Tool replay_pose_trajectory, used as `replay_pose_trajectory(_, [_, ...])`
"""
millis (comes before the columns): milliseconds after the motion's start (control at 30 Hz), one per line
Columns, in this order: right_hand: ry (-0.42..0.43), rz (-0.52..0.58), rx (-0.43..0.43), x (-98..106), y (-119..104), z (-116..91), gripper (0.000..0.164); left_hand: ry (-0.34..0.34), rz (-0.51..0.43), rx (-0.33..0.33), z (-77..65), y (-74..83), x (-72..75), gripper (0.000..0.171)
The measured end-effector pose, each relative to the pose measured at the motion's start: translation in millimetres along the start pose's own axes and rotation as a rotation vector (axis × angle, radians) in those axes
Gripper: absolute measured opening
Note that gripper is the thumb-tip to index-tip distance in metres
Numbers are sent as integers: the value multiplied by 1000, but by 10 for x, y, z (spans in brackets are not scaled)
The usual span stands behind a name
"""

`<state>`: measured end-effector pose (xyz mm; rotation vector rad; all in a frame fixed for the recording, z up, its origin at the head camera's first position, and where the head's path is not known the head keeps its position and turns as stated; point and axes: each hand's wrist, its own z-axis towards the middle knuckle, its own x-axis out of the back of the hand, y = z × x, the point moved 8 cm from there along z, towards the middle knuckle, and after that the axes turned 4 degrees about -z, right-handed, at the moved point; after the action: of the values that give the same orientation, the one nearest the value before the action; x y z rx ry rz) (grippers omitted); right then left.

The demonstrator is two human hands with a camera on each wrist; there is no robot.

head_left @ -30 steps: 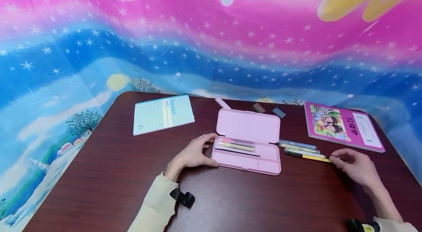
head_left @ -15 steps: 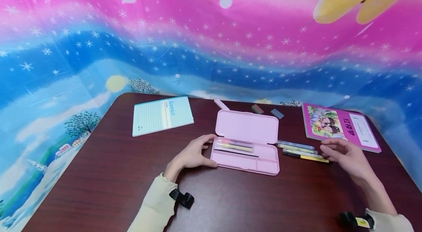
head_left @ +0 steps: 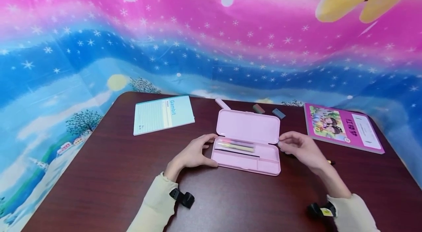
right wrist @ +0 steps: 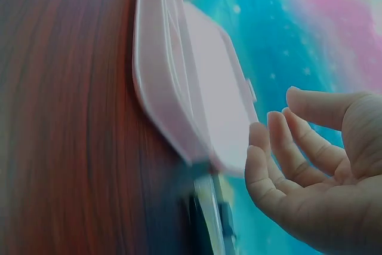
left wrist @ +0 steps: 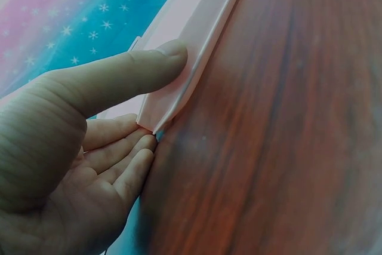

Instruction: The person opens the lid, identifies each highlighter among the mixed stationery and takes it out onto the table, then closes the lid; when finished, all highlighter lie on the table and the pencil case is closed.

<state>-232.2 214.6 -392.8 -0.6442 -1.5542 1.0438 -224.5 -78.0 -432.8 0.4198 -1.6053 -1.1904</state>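
A pink pencil case (head_left: pixel 248 126) lies with its lid raised on the dark table. Several pens, among them a pale yellow pen (head_left: pixel 242 148), lie in its tray beside a thin black stick (head_left: pixel 237 152). My left hand (head_left: pixel 192 153) holds the case's left end, thumb at the front and fingers behind. Beside the case's right end is my right hand (head_left: pixel 306 151), fingers loosely bent with nothing visible between them in the right wrist view. Below that hand, loose pens (right wrist: pixel 209 207) lie by the case; in the head view only a yellow pen's end (head_left: pixel 331 162) shows.
A light green notebook (head_left: pixel 163 115) lies at the back left, a pink picture book (head_left: pixel 343 127) at the back right. Behind the case are a pink bar (head_left: pixel 222 103), a brownish eraser (head_left: pixel 258 108) and a grey eraser (head_left: pixel 278 113). A printed curtain (head_left: pixel 197 41) hangs behind the table.
My right hand has left the yellow pen's end and moved left to the case's right end, now covering most of the loose pens. My left hand stays on the case.
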Motion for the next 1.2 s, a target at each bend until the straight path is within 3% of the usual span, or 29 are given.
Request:
replay_pose_trajectory(233, [-19, 9, 35, -236, -114, 153, 29, -4, -3, -5, 11, 16, 6, 82])
replay_pose_trajectory(467, [-123, -55, -10, -455, -62, 193, 26, -3, -5, 8, 15, 16, 12, 82])
replay_pose_trajectory(767, [-218, -277, 93, -647, -133, 183, 20, -1, 4, 8, 14, 16, 15, 82])
replay_pose_trajectory(1200, [-255, -340, 93, -744, -185, 166, 22, -4, 1, 11, 15, 28, 8, 82])
